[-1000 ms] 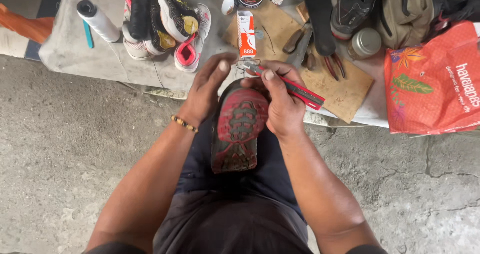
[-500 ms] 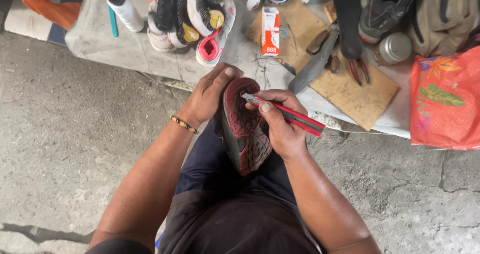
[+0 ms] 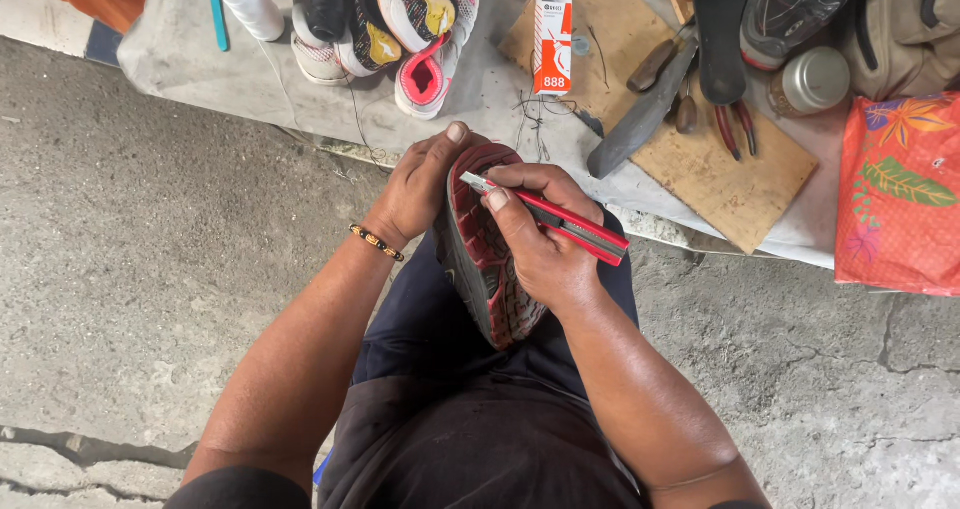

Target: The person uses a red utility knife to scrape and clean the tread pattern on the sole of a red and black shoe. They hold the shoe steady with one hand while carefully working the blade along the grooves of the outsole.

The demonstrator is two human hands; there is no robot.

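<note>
Meanwhile the left hand (image 3: 420, 184) clasps a red-soled shoe (image 3: 485, 254) propped sole-up on the lap (tilted on its side), while the right hand (image 3: 540, 239) grips a red utility knife (image 3: 555, 219) against the sole's edge.

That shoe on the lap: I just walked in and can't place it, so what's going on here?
A seated person steadies a red-soled shoe on their lap with the left hand, sole turned up. The right hand holds a red utility knife with its tip at the sole's front edge. Beyond the knees, a cloth-covered bench carries more shoes, a small glue box, pliers and a wooden board.
</note>
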